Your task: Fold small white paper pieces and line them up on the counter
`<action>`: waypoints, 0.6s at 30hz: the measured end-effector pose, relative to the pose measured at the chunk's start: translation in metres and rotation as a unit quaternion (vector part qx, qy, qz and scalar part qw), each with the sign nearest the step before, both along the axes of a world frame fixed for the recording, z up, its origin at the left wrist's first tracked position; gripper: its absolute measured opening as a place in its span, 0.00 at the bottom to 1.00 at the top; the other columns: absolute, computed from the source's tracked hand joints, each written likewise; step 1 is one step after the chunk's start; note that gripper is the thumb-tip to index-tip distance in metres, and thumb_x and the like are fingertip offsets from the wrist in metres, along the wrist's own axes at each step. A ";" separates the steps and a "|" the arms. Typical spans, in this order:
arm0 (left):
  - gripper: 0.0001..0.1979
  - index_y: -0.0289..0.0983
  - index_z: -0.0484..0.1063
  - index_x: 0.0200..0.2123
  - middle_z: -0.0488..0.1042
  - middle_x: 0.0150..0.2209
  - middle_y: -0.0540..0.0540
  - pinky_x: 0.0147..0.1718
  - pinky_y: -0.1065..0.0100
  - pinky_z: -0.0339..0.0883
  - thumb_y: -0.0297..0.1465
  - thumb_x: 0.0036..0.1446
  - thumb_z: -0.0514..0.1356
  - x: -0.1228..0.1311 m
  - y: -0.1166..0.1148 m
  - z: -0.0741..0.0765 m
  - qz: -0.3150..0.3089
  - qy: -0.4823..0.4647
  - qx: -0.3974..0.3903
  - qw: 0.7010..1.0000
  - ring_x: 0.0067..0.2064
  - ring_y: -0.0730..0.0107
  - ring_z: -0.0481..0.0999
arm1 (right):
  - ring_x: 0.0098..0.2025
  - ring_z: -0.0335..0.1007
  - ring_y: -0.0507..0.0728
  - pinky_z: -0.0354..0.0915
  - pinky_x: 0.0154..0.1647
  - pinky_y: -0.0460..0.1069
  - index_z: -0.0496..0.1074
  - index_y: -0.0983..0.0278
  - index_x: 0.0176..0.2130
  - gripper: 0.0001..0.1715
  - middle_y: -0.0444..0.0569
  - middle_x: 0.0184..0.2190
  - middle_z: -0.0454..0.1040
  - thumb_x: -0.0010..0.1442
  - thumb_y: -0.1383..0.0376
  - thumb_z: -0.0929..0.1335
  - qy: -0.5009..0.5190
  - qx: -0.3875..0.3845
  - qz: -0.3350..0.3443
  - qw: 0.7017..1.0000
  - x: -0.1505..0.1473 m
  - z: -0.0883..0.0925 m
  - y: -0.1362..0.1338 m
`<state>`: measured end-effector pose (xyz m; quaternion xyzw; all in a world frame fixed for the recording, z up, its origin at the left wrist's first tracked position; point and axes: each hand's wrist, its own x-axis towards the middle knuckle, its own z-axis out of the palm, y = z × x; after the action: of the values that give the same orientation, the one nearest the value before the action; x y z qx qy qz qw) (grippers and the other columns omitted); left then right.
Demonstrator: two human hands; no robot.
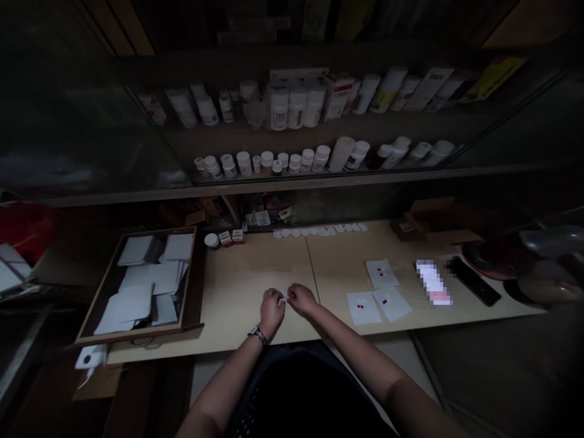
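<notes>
My left hand (pixel 272 307) and my right hand (pixel 302 298) meet over the middle of the light wooden counter (pixel 246 274). Both are closed, pinching a small white paper piece (pixel 285 297) between their fingertips. A watch sits on my left wrist. To the right lie three white paper squares (pixel 382 273) (pixel 362 308) (pixel 392 303), each carrying small dark red pills. A row of small folded white packets (pixel 319 231) lines the back of the counter.
An open wooden drawer (pixel 189 286) at the left holds several white paper sheets. A black remote-like object (pixel 474 281) and a blurred bright item (pixel 433 283) lie at the right. Shelves behind glass hold several white medicine bottles (pixel 296 106). A cardboard box (pixel 438 219) stands at the back right.
</notes>
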<state>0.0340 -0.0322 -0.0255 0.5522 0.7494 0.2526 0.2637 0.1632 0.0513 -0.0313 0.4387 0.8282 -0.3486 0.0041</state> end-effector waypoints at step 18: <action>0.09 0.35 0.72 0.33 0.68 0.39 0.41 0.44 0.65 0.61 0.22 0.56 0.52 -0.002 0.011 0.004 -0.088 0.101 -0.093 0.987 0.44 0.61 0.66 | 0.32 0.66 0.53 0.51 0.30 0.45 0.74 0.61 0.35 0.07 0.45 0.30 0.74 0.57 0.66 0.66 0.024 -0.008 0.039 0.999 0.004 0.012 -0.005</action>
<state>0.0322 -0.0213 -0.0215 0.6118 0.7409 0.1006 0.2580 0.1673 0.0464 -0.0192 0.3971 0.8418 -0.3657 0.0014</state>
